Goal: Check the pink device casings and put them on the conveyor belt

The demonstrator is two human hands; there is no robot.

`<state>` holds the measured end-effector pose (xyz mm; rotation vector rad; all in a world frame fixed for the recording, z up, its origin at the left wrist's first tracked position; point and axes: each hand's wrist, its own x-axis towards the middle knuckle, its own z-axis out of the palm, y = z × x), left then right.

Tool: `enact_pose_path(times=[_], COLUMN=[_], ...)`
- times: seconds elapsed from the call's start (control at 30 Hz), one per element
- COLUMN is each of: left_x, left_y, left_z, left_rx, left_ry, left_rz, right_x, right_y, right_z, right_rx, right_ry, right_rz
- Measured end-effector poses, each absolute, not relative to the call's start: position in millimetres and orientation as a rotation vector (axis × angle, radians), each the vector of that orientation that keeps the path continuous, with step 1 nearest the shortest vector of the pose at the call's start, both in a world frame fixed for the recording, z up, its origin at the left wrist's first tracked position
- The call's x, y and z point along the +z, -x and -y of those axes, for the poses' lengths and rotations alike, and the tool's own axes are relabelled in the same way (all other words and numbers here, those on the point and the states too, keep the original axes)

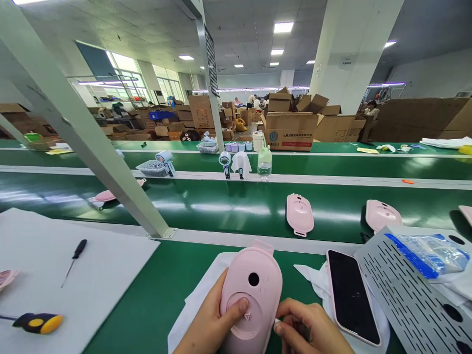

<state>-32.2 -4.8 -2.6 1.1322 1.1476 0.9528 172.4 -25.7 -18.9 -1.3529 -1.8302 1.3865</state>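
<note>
A cardboard box point(291, 130) on the far side of the belt carries a blue logo, a line of blue Chinese characters and a red strip below them, all too small to read. No writing can be made out on the pink shell point(251, 300) or on the phone point(352, 295), whose screen is dark.

The pink shell stands at the near edge of the table, tilted toward the camera on a white cloth point(199, 300), with a round hole near its top and a round disc lower down. The left hand point(210, 322) wraps around the shell's left side, thumb pressed flat on the disc, so it is closed on the shell. The right hand point(306, 329) sits just beside the shell's lower right edge, thumb and forefinger pinched on a small white bit; what that bit is cannot be told.

The phone lies face up just right of the hands, partly under a grey slotted tray point(405, 290). Two more pink shells point(299, 214) lie on the green belt point(228, 206) beyond. On a white sheet at left lie a thin black screwdriver point(73, 260) and a yellow-handled screwdriver point(37, 323)
</note>
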Motion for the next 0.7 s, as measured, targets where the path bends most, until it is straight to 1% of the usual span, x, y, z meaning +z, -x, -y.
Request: enact_pose_path(times=[0.4,0.7], left_x=[-0.2,4.9], left_y=[33.5,33.0], left_z=[8.3,10.3], left_rx=[0.851,0.888], left_ry=[-1.190,-1.131], left_rz=[-1.101,-1.130], right_x=[-19.9,-13.5], right_y=[-176.2,-174.0], right_z=[19.6,23.9], right_rx=[1.297,1.300], right_ry=[1.390,1.425], right_rz=[1.959,1.986])
